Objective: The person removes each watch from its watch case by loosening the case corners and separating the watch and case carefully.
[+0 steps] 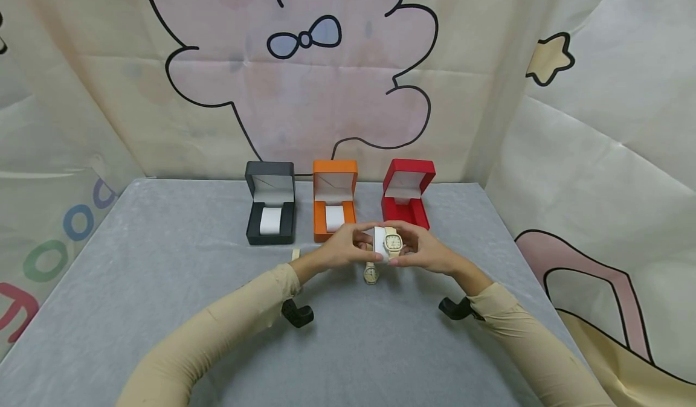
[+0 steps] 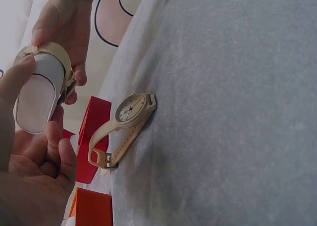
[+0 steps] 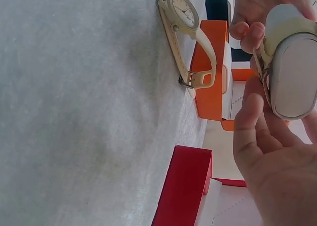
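Observation:
In front of the boxes, a white watch cushion (image 1: 379,244) is held up off the table between both hands. A cream square-faced wristwatch (image 1: 393,243) has its strap around the cushion's right end. My left hand (image 1: 348,245) pinches the cushion from the left, thumb on its side. From the right, my right hand (image 1: 426,249) grips the wristwatch at its strap, fingertips close to the cushion. Below them on the table lies a second cream watch (image 2: 131,108), round-faced, its strap buckled in a loop. A cream strap end (image 1: 296,253) shows by the left wrist; the rest is hidden.
Three open watch boxes stand along the back: a black box (image 1: 251,229) and an orange box (image 1: 321,237), each with a white cushion inside, and a red box (image 1: 415,212) with no cushion visible. Printed curtains (image 1: 348,111) rise behind the grey table (image 1: 348,352).

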The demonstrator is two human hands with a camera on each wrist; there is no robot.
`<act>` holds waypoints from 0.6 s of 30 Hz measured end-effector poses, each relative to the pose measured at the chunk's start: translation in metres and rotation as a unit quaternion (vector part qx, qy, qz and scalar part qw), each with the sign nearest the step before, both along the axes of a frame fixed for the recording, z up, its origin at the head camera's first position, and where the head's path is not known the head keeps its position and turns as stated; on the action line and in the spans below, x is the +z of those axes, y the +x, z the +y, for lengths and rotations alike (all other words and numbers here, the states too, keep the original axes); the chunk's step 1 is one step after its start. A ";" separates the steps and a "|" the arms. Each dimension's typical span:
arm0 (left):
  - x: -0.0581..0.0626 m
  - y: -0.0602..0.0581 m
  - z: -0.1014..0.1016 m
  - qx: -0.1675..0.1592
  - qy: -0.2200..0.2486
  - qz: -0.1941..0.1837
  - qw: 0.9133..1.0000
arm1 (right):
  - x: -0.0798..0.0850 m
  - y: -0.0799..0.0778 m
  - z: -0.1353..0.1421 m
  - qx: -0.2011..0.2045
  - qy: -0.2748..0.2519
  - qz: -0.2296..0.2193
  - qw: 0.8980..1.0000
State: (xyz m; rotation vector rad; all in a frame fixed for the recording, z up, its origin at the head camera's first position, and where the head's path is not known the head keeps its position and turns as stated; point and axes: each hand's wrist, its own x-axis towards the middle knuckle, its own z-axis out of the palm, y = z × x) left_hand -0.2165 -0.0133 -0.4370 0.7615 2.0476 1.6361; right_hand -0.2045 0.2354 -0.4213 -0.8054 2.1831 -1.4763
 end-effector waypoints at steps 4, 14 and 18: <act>0.000 0.000 0.001 0.008 0.003 0.003 1.000 | 0.000 0.001 -0.001 -0.008 -0.003 -0.003 1.000; 0.000 0.000 0.001 0.026 0.014 0.006 1.000 | 0.002 0.003 -0.003 -0.033 -0.014 -0.039 0.999; 0.000 0.000 0.000 0.039 0.013 -0.004 0.999 | 0.001 0.005 -0.006 -0.037 -0.025 -0.030 0.999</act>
